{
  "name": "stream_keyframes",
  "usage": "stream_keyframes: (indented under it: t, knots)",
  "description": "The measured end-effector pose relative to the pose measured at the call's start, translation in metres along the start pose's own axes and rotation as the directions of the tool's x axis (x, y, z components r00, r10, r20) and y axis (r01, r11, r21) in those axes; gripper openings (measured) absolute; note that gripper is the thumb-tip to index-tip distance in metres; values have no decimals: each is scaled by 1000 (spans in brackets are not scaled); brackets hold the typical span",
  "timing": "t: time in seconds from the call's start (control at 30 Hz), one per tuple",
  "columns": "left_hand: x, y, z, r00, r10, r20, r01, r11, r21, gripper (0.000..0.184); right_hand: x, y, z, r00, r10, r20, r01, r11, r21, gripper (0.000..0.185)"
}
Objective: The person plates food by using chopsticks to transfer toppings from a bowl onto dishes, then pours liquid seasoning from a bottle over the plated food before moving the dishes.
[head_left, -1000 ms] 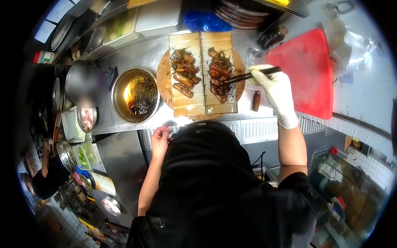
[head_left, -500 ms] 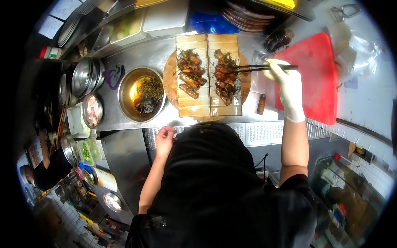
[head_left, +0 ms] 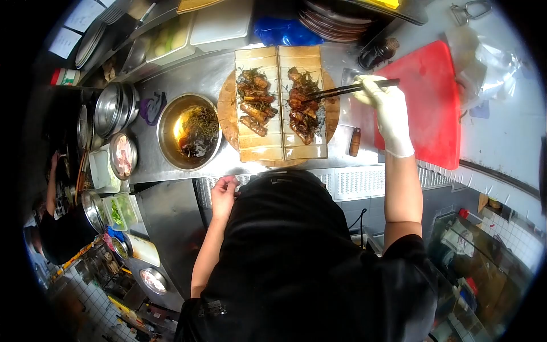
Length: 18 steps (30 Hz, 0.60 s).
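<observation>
My right hand (head_left: 384, 108), in a white glove, is closed on dark chopsticks (head_left: 347, 89). Their tips touch the glazed meat (head_left: 302, 102) on the right-hand long plate (head_left: 299, 54). Beside it, almost touching, lies the left-hand long plate (head_left: 256, 148) with more browned meat and herbs. Both plates rest on a round wooden board (head_left: 228, 108). To their left stands a steel bowl (head_left: 163, 137) of dark liquid and herbs. My bare left hand (head_left: 223, 194) hangs near the counter's front edge, fingers curled together; whether anything is between them is hidden.
A red cutting board (head_left: 427, 108) and a small brown bottle-like object (head_left: 355, 142) lie to the right. Steel bowls (head_left: 108, 108) are stacked at left, beside a bowl of raw meat (head_left: 122, 155). Another person (head_left: 62, 233) stands at far left.
The chopsticks in my right hand have shifted over the right-hand plate's meat, their tips moving slightly up the plate. My left hand stays low. The other person's arm has moved.
</observation>
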<state>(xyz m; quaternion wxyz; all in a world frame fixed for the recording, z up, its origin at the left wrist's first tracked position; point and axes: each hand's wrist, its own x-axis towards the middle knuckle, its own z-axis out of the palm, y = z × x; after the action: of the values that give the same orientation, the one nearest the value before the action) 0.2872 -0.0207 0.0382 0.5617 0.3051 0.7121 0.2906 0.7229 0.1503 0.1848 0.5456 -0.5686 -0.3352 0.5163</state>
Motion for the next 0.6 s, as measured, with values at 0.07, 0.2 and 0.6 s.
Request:
stream_keyframes:
  t: [0.07,0.2,0.6]
  knots:
    - [0,0,1,1000,-5,-3,5,1000,12,20,3,0,-4,999,17,-36,-17,1000,-2,24]
    - [0,-3,1,1000,-10,-9,10,1000,-4,20,4,-2,-9,996,34,-80,-33,999,14,23]
    - [1,-5,0,1000,-9,-10,9,1000,-14,20,-31,-14,6,994,-96,60,109,953,-283,22]
